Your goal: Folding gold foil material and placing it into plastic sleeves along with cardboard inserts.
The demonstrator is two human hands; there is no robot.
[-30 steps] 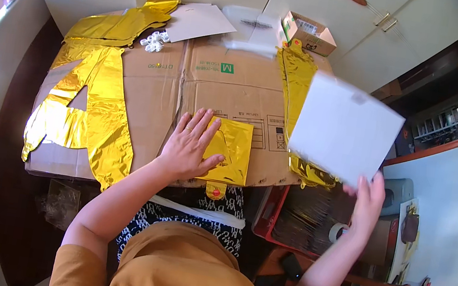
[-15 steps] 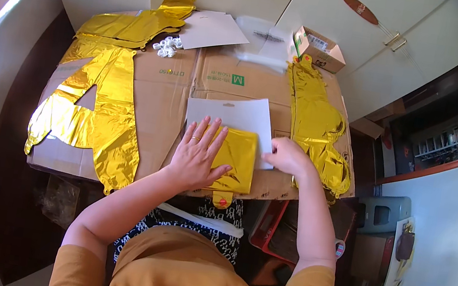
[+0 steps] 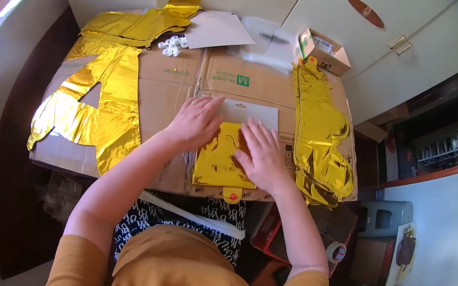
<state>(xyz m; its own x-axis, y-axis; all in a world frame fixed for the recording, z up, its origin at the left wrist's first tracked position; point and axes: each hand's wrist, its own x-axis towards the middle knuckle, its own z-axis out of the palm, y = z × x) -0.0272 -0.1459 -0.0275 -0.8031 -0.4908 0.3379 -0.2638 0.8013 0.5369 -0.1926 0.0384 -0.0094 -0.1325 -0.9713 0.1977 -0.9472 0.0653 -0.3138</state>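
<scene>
Since half a second ago, the white card (image 3: 248,114) has been laid flat at the far edge of the folded gold foil (image 3: 219,156), and the right hand (image 3: 263,155) has been brought from the card's right edge onto the foil.

Head view: both hands are spread flat, palms down, clamped on nothing. The left hand (image 3: 195,121) is pressed on the foil's left edge and the cardboard surface (image 3: 171,92); the right is pressed on the foil's right half. The foil is at the near middle of the surface, its tab (image 3: 231,193) overhanging the near edge. Forearms are angled in from the near side. The slick foil could slide under uneven pressure, or be creased. Larger foil pieces (image 3: 96,110) are left and right.
</scene>
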